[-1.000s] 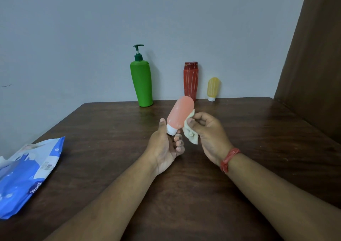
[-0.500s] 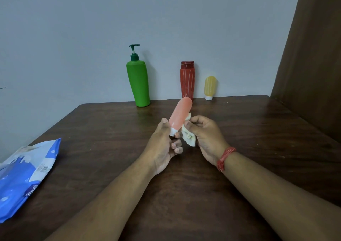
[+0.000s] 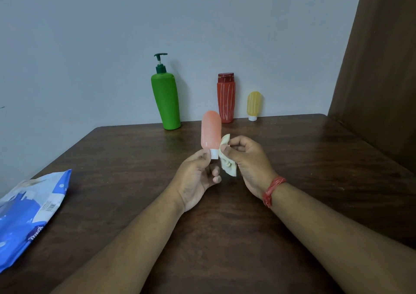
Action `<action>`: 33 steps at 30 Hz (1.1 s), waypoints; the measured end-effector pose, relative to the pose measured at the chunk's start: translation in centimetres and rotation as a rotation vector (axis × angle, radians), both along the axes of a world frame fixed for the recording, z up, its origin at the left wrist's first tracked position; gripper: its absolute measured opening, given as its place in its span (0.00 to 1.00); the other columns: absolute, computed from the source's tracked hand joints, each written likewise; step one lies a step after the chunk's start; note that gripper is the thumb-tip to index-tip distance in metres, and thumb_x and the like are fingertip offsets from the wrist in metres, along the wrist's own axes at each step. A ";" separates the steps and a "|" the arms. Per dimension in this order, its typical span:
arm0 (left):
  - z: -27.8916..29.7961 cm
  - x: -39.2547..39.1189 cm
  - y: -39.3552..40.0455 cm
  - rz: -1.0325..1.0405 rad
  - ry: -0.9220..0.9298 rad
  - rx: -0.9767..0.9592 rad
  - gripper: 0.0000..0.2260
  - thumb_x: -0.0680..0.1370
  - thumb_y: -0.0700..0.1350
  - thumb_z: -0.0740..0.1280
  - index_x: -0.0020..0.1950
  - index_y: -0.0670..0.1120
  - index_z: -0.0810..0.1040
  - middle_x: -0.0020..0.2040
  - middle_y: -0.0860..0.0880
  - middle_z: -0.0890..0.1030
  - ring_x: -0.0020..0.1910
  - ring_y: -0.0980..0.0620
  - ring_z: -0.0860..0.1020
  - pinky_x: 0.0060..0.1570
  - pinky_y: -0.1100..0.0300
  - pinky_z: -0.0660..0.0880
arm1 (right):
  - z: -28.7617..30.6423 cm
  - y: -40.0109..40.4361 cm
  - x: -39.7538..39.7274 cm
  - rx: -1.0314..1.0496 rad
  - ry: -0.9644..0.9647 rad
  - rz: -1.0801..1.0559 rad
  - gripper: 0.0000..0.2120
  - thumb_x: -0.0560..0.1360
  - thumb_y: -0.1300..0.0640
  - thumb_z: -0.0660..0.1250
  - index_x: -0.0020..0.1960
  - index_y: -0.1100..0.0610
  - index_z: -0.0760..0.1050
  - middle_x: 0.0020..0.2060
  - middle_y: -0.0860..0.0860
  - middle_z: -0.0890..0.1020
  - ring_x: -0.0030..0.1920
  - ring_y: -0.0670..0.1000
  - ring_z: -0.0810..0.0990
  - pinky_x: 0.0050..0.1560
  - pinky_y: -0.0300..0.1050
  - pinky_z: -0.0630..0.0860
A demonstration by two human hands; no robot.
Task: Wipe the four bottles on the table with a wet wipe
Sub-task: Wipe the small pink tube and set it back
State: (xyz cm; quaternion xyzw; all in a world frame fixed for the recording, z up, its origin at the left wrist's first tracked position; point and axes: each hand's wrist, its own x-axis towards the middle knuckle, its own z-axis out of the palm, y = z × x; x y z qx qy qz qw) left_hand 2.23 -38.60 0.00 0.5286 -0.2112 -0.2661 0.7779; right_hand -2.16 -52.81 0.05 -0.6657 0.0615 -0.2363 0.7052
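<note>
My left hand (image 3: pixel 198 176) pinches the white cap of a small pink bottle (image 3: pixel 211 130), holding it upright, cap down, above the middle of the table. My right hand (image 3: pixel 247 161) grips a crumpled white wet wipe (image 3: pixel 228 166) right beside the bottle's cap, touching it. Along the wall at the back stand a green pump bottle (image 3: pixel 166 101), a red bottle (image 3: pixel 226 99) and a small yellow bottle (image 3: pixel 254 104) on its white cap.
A blue wet-wipe pack (image 3: pixel 27 212) lies at the left edge of the dark wooden table (image 3: pixel 315 158). A brown panel (image 3: pixel 382 68) rises along the table's right side. A grey wall backs the table.
The pink bottle has been turned from leaning right to nearly upright. The wipe has slid down from the bottle's body to beside the cap. The view shifted slightly right.
</note>
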 end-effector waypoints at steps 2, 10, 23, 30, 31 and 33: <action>-0.1 0.1 0.0 0.028 -0.032 0.020 0.16 0.86 0.43 0.57 0.68 0.35 0.75 0.46 0.42 0.75 0.35 0.54 0.71 0.34 0.60 0.73 | -0.2 0.1 0.0 -0.016 0.016 0.004 0.03 0.76 0.60 0.71 0.44 0.58 0.79 0.39 0.53 0.84 0.41 0.49 0.82 0.42 0.46 0.79; 0.3 -0.2 -0.2 0.078 -0.204 0.147 0.06 0.86 0.43 0.57 0.61 0.43 0.65 0.42 0.44 0.76 0.32 0.52 0.73 0.34 0.56 0.76 | 0.5 -0.2 0.1 -0.063 -0.024 -0.141 0.03 0.75 0.59 0.73 0.44 0.55 0.79 0.40 0.52 0.84 0.42 0.51 0.84 0.42 0.47 0.81; -0.2 0.1 -0.4 0.074 -0.194 0.166 0.08 0.87 0.47 0.54 0.54 0.44 0.68 0.40 0.46 0.71 0.29 0.55 0.64 0.31 0.59 0.68 | 1.0 -1.5 0.3 -0.757 -0.224 -0.397 0.03 0.74 0.60 0.72 0.42 0.56 0.79 0.39 0.46 0.79 0.41 0.43 0.76 0.39 0.31 0.69; -0.4 0.3 -0.4 0.109 -0.155 0.141 0.08 0.87 0.44 0.54 0.51 0.44 0.69 0.38 0.48 0.71 0.29 0.54 0.63 0.31 0.59 0.68 | 0.2 -0.9 0.0 -0.999 -0.302 -0.245 0.03 0.74 0.61 0.71 0.47 0.57 0.82 0.43 0.51 0.80 0.44 0.50 0.79 0.46 0.42 0.75; -0.3 0.4 -0.4 0.113 -0.135 0.129 0.09 0.87 0.43 0.55 0.49 0.45 0.70 0.38 0.48 0.71 0.29 0.54 0.62 0.31 0.59 0.68 | 0.0 -0.5 0.1 -1.075 -0.324 -0.213 0.03 0.74 0.60 0.70 0.47 0.57 0.82 0.43 0.52 0.80 0.44 0.51 0.79 0.46 0.44 0.75; -0.4 0.5 -0.5 0.105 -0.156 0.151 0.09 0.87 0.44 0.54 0.50 0.45 0.70 0.39 0.47 0.71 0.29 0.54 0.63 0.32 0.58 0.69 | 0.3 -0.9 0.4 -1.108 -0.340 -0.245 0.03 0.74 0.61 0.70 0.46 0.58 0.82 0.42 0.53 0.80 0.43 0.52 0.78 0.46 0.42 0.72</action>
